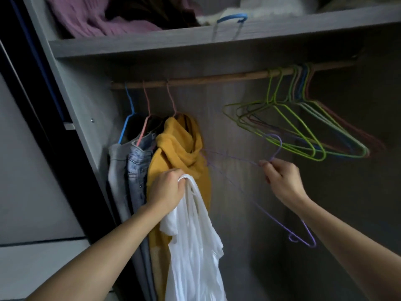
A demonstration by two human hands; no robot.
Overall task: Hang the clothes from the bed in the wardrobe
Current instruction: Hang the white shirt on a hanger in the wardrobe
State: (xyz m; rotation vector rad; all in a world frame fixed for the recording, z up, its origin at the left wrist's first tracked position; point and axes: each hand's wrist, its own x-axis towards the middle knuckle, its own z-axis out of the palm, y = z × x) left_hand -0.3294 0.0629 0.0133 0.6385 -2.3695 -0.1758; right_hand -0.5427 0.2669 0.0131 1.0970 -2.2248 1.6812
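Note:
My left hand (168, 190) grips the top of a white garment (195, 246), which hangs down in front of the wardrobe's lower part. My right hand (282, 181) pinches a thin purple wire hanger (301, 233) just below its hook; the hanger is off the rail, its frame slanting down to the right and blurred toward the left. The wooden rail (206, 80) runs across the wardrobe above both hands. The bed is out of view.
A yellow top (178, 148), jeans (138, 168) and a grey garment (116, 170) hang at the rail's left end. Several empty green, pink and blue hangers (303, 127) bunch at the right. A shelf (173, 45) above carries folded clothes and a blue hanger (232, 19).

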